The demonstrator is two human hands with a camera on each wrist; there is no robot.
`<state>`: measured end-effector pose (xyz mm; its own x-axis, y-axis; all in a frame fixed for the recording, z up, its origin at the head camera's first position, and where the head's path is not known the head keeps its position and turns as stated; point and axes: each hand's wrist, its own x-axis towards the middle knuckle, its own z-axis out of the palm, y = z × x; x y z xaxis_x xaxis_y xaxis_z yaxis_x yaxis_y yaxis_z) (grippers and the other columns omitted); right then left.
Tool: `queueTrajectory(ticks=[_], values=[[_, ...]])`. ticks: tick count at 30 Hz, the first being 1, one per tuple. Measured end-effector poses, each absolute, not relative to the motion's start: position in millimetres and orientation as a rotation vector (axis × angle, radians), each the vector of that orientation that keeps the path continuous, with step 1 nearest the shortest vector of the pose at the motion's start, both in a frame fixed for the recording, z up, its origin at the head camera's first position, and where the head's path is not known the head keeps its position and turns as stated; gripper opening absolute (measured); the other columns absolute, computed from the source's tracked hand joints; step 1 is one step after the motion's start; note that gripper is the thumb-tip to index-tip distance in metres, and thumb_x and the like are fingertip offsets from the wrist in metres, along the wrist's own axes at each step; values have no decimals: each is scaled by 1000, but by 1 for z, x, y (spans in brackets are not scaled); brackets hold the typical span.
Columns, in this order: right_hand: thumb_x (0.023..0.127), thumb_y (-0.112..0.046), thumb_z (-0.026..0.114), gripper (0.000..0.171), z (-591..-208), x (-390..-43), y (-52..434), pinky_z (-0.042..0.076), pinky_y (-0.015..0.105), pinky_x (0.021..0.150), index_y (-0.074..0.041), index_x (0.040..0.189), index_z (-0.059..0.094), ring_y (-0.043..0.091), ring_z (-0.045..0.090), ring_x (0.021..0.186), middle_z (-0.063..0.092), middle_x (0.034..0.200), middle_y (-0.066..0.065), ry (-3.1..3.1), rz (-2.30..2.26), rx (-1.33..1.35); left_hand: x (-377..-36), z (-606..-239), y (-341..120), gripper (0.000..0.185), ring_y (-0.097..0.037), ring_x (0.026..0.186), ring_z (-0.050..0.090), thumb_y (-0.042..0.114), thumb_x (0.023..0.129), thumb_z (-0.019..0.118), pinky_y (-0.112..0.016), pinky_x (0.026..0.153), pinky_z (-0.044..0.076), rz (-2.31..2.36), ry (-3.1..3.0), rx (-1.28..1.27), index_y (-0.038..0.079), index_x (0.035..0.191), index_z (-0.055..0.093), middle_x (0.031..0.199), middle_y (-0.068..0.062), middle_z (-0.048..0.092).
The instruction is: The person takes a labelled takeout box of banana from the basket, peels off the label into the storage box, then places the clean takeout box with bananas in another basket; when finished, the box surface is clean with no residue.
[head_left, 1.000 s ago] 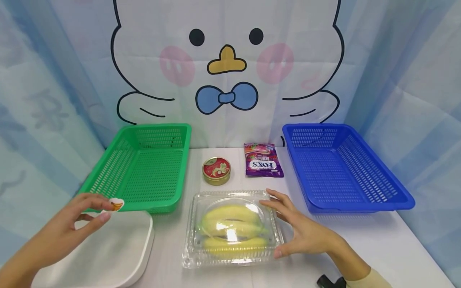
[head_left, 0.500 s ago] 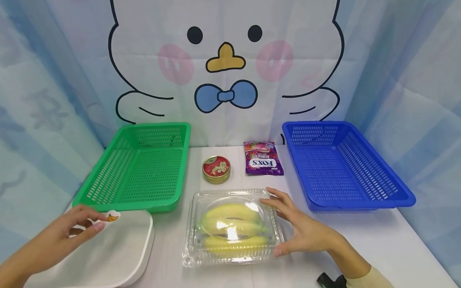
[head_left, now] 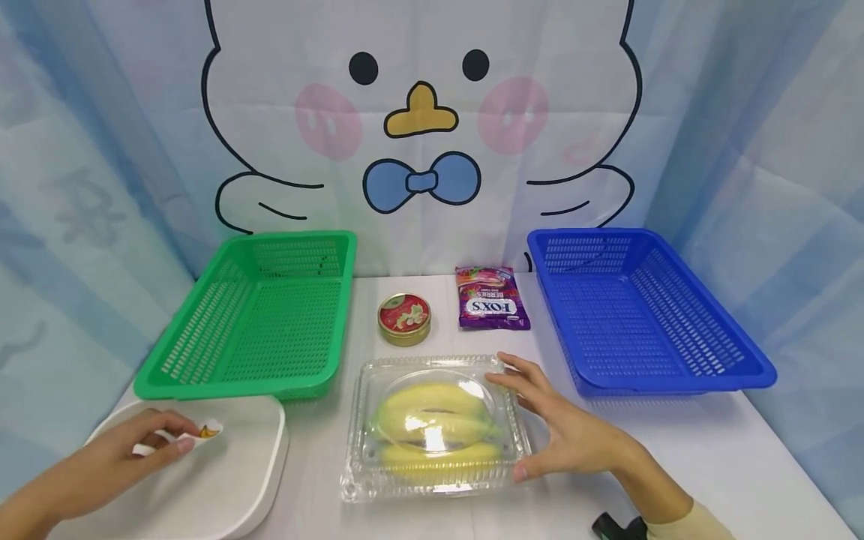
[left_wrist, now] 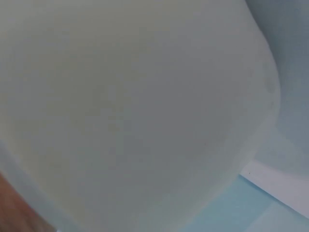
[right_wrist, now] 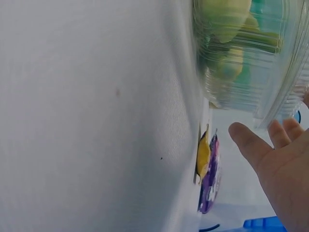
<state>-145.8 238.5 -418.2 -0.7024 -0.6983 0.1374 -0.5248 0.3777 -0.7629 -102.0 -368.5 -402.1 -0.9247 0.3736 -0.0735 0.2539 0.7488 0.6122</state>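
My left hand pinches a small white sticker-like piece with a banana picture, low over the white tray. In the left wrist view the pale tray fills most of the frame, and the pinch is out of sight. A clear plastic clamshell box holding yellow bananas lies on the table, lid down. My right hand spans its right side, thumb near the front corner, fingertips at the back corner. The right wrist view shows that hand's fingers extended beside the box.
Behind the tray stands a green basket; a blue basket is at the back right. Between them are a round red-and-gold tin and a purple candy bag. A patterned curtain backs the table.
My left hand has come down and slightly left with the banana sticker, from near the green basket's rim to over the white tray. My right hand and the box have stayed put.
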Motion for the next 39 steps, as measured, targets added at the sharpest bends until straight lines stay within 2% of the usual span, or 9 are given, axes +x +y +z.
queueTrajectory(ticks=[5,12,19,26,28,32,34,36,39], values=[[76,-35,92,108,-417,-145,238,40,70,107,-26,163,28,46,16,153,0,172,0,2433,-1220,-1086,-106,-403,-371,22,3,89,61,22,109,53,-26,70,55,857,2659,400,9,119,68,115,-4,61],[77,-35,91,107,-418,-145,239,39,72,105,-26,163,29,48,14,152,0,172,8,2429,-1228,-1071,-104,-417,-377,18,6,88,59,20,107,57,-24,69,52,838,2691,450,12,116,70,108,9,62],[75,-31,93,108,-418,-145,238,40,71,106,-26,163,29,47,15,153,1,172,10,2427,-1237,-1057,-101,-418,-380,16,11,92,51,18,105,60,-22,68,49,775,2739,441,14,114,72,119,-11,57],[77,-34,91,107,-418,-144,238,40,71,105,-25,163,28,48,16,152,0,172,9,2427,-1227,-1068,-100,-427,-382,18,19,105,36,17,102,65,-22,71,47,723,2816,489,30,107,77,124,-19,59],[77,-35,91,107,-419,-144,239,40,71,106,-25,163,28,48,16,152,0,172,9,2425,-1225,-1075,-100,-427,-382,15,11,112,43,19,102,66,-21,72,47,704,2809,449,29,106,76,128,-25,56],[77,-36,91,108,-419,-145,238,41,69,107,-24,163,28,46,16,153,0,172,8,2431,-1213,-1102,-102,-424,-382,11,-30,120,57,24,102,66,-19,72,47,666,2767,378,24,109,74,132,-33,53],[77,-36,91,108,-418,-145,238,42,68,107,-24,163,28,45,17,153,1,172,7,2435,-1208,-1107,-102,-423,-382,12,-28,122,57,25,102,66,-18,73,48,662,2749,367,24,111,74,134,-33,52],[77,-35,91,108,-418,-145,238,41,68,107,-24,163,28,44,18,152,1,172,5,2432,-1211,-1103,-102,-423,-384,13,-8,119,53,27,101,68,-19,73,48,656,2754,368,27,112,75,135,-31,52],[77,-33,92,108,-417,-145,239,40,68,108,-24,163,28,44,17,153,0,172,4,2422,-1223,-1085,-103,-426,-386,15,-10,120,52,24,98,72,-24,76,50,677,2769,403,28,112,75,134,-31,53]])
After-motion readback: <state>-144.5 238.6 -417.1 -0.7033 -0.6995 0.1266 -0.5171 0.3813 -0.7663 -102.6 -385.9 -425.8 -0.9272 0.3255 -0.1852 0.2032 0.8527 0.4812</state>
